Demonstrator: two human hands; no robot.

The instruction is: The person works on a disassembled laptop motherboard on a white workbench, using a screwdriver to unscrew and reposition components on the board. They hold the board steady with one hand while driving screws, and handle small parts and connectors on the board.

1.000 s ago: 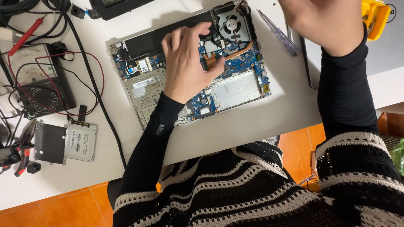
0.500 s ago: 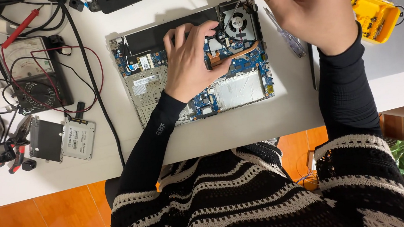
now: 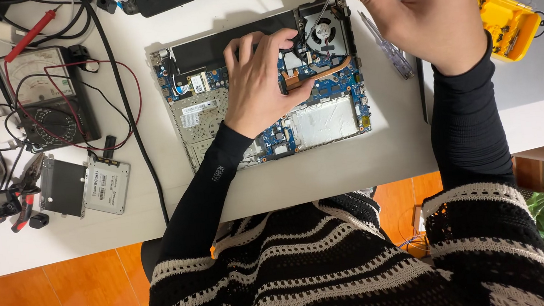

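**Hands at work on an opened laptop**

White tabletop [image 3: 326, 174] carries an opened laptop [image 3: 266, 81] with its boards laid bare, set toward the far middle of the scene; orange floor tiles show along the near edge. Left hand [image 3: 259, 85] lies palm-down and spread on the laptop's blue circuit board, fingers relaxed and grasping nothing, fingertips reaching to the copper heat pipe [image 3: 317, 73] beside the cooling fan [image 3: 325, 29]. Right hand [image 3: 420, 12] is raised at the far right, thumb and fingers pinched around a thin screwdriver [image 3: 322, 12]; its metal shaft slants down and to the left, its tip at the fan's housing. A second, clear-handled screwdriver [image 3: 384, 45] lies on the table just right of the laptop; a yellow bit case [image 3: 503, 21] sits further right on a grey surface. On the left stand an analogue multimeter [image 3: 50, 93] with red and black leads; nearer lies a flat silver drive [image 3: 107, 186] beside a metal bracket [image 3: 62, 186].
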